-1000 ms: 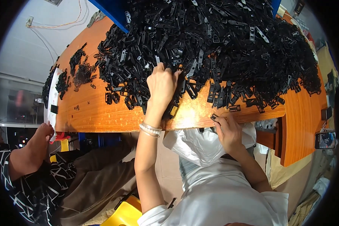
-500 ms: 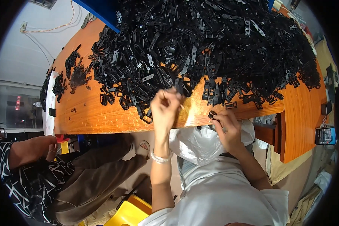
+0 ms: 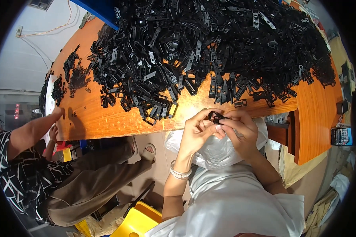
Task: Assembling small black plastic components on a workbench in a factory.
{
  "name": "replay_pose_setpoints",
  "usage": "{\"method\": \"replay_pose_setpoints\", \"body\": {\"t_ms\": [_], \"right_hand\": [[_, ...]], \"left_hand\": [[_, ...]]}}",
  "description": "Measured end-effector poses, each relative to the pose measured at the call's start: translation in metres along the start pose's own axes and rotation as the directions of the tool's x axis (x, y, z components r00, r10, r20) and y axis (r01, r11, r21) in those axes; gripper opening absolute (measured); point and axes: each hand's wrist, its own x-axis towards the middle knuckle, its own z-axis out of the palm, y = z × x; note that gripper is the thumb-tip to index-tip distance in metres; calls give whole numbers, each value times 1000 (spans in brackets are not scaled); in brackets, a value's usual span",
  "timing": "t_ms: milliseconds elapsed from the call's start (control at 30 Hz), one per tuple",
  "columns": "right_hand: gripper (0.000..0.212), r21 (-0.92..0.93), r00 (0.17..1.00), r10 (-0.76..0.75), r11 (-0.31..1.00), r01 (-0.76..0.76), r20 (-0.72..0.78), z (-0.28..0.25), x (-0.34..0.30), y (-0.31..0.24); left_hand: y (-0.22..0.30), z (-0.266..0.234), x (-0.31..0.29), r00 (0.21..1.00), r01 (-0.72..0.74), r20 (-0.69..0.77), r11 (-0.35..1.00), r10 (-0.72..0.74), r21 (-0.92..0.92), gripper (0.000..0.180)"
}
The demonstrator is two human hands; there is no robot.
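My left hand (image 3: 199, 129), with a pale beaded bracelet on its wrist, and my right hand (image 3: 243, 132) meet in front of the table's near edge. Both are closed, fingertips pinching a small black plastic piece (image 3: 215, 117) between them. It looks like a narrow frame or clip; whether it is one part or two joined is partly hidden by my fingers. Beyond my hands lies a large heap of black plastic parts (image 3: 178, 51), a mix of long flat strips and small rectangular frames. A white plastic bag (image 3: 221, 152) hangs open beneath my hands, at my lap.
The orange wooden table (image 3: 103, 126) has smaller groups of black parts (image 3: 80, 77) at its left. A blue panel (image 3: 95, 12) stands behind. At left sits another person (image 3: 28, 166), an arm over the table. A phone (image 3: 341, 136) is at far right; a yellow stool (image 3: 140, 221) stands below.
My left hand has come back from the heap's edge, toward me and right, to meet my right hand at the black piece. The other person's arm has risen toward the table.
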Motion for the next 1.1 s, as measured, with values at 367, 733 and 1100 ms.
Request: {"method": "replay_pose_setpoints", "body": {"t_ms": [367, 733, 1100], "right_hand": [[16, -53, 982, -135, 988, 143, 135, -8, 5, 5], [8, 277, 935, 335, 915, -292, -118, -19, -22, 25], [10, 292, 904, 427, 870, -399, -37, -15, -14, 16]], "left_hand": [[-25, -5, -4, 989, -141, -46, 990, 140, -11, 28], [-7, 4, 58, 853, 81, -150, 155, 501, 984, 16], [-5, 4, 65, 856, 131, -150, 74, 495, 989, 21]]}}
